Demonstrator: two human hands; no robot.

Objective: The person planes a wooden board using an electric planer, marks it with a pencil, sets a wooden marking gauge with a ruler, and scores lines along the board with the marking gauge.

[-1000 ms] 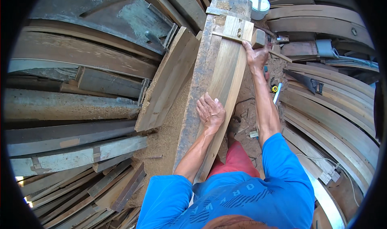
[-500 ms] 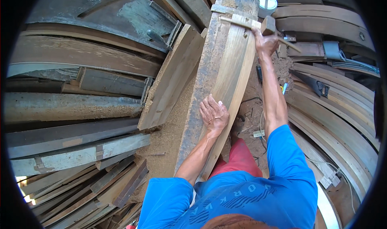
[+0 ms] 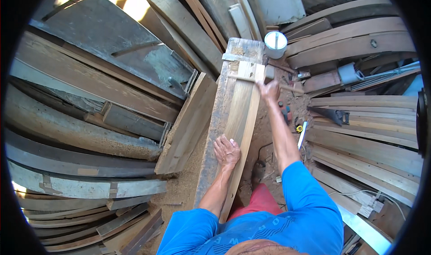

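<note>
Our view has tipped up, showing more of the planks (image 3: 363,147) that crowd both sides of the counter (image 3: 220,116). Our board (image 3: 242,107) lies along it; the wooden stick (image 3: 242,78) has shifted back from its far end, so it crosses slightly nearer us. Our right hand's (image 3: 270,92) fingers close around the stick; our left hand (image 3: 226,151) covers the board's middle, fingers lightly spread. A handsaw (image 3: 330,115), bucket (image 3: 275,44) and tape measure (image 3: 299,129) sit rightward.

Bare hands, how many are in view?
2: the left hand rests on the plank; the right hand holds a wooden stick across it, near its far end.
</note>
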